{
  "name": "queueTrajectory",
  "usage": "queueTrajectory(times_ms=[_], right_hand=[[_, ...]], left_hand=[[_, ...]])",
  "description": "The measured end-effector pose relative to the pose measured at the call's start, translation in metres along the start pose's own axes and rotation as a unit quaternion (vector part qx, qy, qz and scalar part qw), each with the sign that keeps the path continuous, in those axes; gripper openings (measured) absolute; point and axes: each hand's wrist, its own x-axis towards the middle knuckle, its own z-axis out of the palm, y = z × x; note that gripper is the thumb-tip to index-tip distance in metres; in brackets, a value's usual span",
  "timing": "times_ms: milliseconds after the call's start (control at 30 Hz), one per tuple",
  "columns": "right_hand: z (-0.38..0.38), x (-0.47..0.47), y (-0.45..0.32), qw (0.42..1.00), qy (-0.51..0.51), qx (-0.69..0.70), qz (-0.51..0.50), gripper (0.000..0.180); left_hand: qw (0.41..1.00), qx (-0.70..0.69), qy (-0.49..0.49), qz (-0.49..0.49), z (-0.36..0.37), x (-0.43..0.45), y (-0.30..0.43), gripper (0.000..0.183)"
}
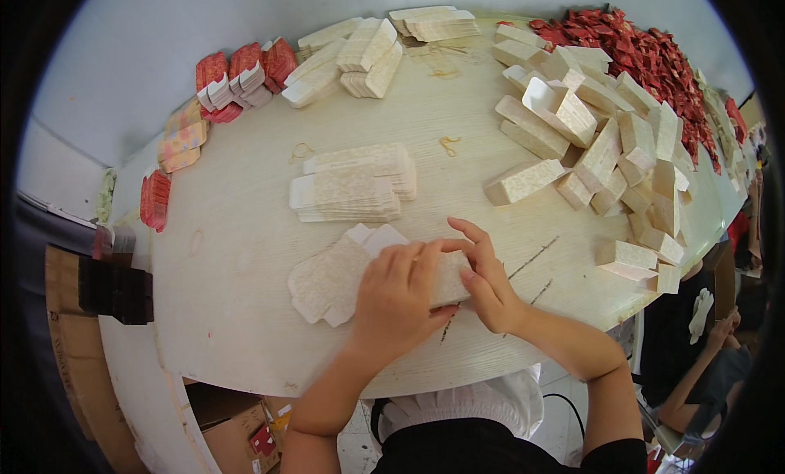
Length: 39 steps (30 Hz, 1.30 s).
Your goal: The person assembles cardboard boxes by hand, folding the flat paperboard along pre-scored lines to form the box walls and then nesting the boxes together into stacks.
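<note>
My left hand (395, 290) lies over a cream patterned paper box (449, 279), with its fingers along the top and side. My right hand (490, 281) is at the box's right end, thumb and fingers curved around it. Flat cream cartons (328, 281) with rounded flaps lie on the table just left of the box, partly under my left hand. Beyond my hands lie stacked flat cream cartons (346, 195). Part of the box is hidden by my fingers.
A pile of folded cream boxes (589, 161) spreads on the right, with a heap of small red pieces (650, 63) behind. Flat red cartons (245, 69) and cream cartons (368, 51) line the back. Rubber bands (449, 146) lie mid-table. A person (693, 351) sits at the right.
</note>
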Motion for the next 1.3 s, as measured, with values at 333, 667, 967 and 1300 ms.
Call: queueTrajectory(times_ms=[333, 667, 967, 1300], right_hand=[[-0.006, 0.004, -0.002, 0.971, 0.024, -0.200, -0.128, 0.051], [-0.030, 0.018, -0.033, 0.967, -0.119, 0.065, 0.216, 0.049], [-0.091, 0.021, -0.043, 0.853, 0.222, 0.444, -0.164, 0.069], [-0.052, 0.021, -0.009, 0.974, 0.046, 0.203, 0.084, 0.035]], left_hand=[[0.999, 0.026, -0.041, 0.004, -0.001, -0.008, -0.003, 0.062], [0.998, 0.050, -0.021, 0.015, -0.005, -0.004, 0.001, 0.068], [0.979, -0.043, 0.160, -0.117, -0.015, -0.010, -0.036, 0.087], [0.949, 0.113, -0.161, -0.248, -0.039, -0.007, -0.044, 0.091]])
